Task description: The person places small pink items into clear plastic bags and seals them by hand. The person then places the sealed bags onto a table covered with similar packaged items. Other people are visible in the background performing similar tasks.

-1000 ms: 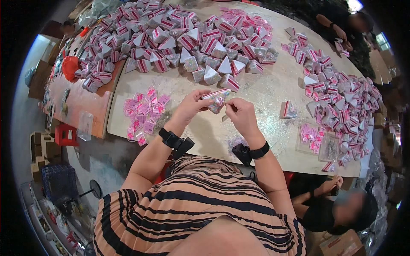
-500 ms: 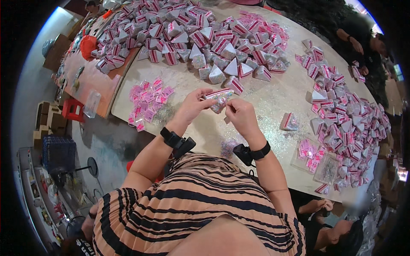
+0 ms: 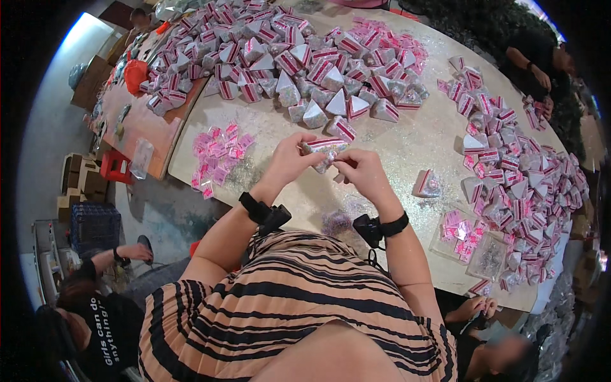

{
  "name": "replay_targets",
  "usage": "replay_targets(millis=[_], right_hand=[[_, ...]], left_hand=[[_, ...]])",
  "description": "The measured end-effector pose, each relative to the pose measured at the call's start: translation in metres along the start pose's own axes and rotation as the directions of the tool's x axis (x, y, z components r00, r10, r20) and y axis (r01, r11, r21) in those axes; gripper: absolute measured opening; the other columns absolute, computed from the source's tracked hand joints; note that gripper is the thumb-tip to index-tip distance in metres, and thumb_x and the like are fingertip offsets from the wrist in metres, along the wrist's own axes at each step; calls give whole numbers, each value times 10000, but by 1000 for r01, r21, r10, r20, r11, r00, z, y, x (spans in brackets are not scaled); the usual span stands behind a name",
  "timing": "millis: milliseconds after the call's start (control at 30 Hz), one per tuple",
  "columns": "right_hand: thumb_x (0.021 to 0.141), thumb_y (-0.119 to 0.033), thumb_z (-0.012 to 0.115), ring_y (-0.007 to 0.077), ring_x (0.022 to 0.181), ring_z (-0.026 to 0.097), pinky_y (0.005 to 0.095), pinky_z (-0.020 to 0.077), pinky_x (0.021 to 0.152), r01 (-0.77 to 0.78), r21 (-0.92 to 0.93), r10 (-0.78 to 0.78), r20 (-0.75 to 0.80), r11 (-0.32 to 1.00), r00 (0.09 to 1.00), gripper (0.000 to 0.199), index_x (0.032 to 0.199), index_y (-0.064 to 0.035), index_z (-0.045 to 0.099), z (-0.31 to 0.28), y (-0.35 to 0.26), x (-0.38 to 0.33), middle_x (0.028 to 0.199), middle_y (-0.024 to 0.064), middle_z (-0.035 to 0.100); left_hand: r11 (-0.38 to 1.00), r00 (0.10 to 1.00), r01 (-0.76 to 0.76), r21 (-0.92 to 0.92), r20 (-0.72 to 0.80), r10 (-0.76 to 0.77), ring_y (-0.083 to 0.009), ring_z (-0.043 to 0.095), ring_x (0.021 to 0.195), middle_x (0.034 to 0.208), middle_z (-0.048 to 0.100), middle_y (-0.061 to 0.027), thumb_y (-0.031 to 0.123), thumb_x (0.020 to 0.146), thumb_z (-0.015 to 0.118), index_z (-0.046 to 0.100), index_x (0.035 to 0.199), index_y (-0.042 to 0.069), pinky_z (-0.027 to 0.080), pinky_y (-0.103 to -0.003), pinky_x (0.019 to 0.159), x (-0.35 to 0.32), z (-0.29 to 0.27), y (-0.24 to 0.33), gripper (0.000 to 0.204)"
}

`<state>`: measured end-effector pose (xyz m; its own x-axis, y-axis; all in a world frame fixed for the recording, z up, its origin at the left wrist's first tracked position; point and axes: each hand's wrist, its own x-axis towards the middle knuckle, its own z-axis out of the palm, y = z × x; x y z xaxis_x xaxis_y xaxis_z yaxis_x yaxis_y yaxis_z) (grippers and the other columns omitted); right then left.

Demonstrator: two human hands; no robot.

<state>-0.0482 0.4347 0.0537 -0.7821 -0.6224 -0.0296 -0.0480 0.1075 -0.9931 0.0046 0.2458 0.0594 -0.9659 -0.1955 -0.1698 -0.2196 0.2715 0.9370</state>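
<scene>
In front of me, above the table (image 3: 299,204), my left hand (image 3: 291,160) is closed around one side of a glittery cake-slice ornament (image 3: 326,146) with white and dark red stripes. My right hand (image 3: 363,173) pinches at the ornament's lower right part, fingers pressed together. A small pale piece shows below its fingertips, too small to name. Just beyond my hands begins a large heap of similar wedge-shaped ornaments (image 3: 318,73). A single wedge (image 3: 426,184) lies apart to the right of my right hand.
Small pink printed cards (image 3: 219,153) lie in a pile at left. At right, a clear tray (image 3: 439,247) holds more cards beside a clear glitter tray (image 3: 489,258) and another wedge heap (image 3: 509,184). Co-workers are at right and lower right; another person (image 3: 102,312) is at lower left.
A person in a black shirt has come into view at lower left with an arm stretched out. My hands stay nearly in place, still on the same ornament; the view has shifted slightly.
</scene>
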Motion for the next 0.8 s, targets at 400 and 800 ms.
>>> replay_targets(millis=[400, 800], right_hand=[[737, -86, 710, 77, 428, 503, 202, 365, 388, -298, 288, 217, 281, 910, 935, 170, 638, -15, 592, 8, 41, 0, 538, 30, 561], [775, -128, 666, 79, 457, 492, 209, 378, 421, -236, 61, 205, 324, 970, 924, 180, 648, -37, 576, 12, 48, 3, 567, 4, 547]], left_hand=[[975, 981, 193, 114, -5, -194, -115, 558, 645, 751, 617, -80, 241, 682, 757, 601, 1010, -15, 448, -253, 566, -37, 4, -14, 445], [924, 942, 331, -192, 19, -334, -164, 585, 739, 848, 626, -130, 297, 722, 734, 589, 1052, -20, 481, -289, 636, -57, -3, -79, 480]])
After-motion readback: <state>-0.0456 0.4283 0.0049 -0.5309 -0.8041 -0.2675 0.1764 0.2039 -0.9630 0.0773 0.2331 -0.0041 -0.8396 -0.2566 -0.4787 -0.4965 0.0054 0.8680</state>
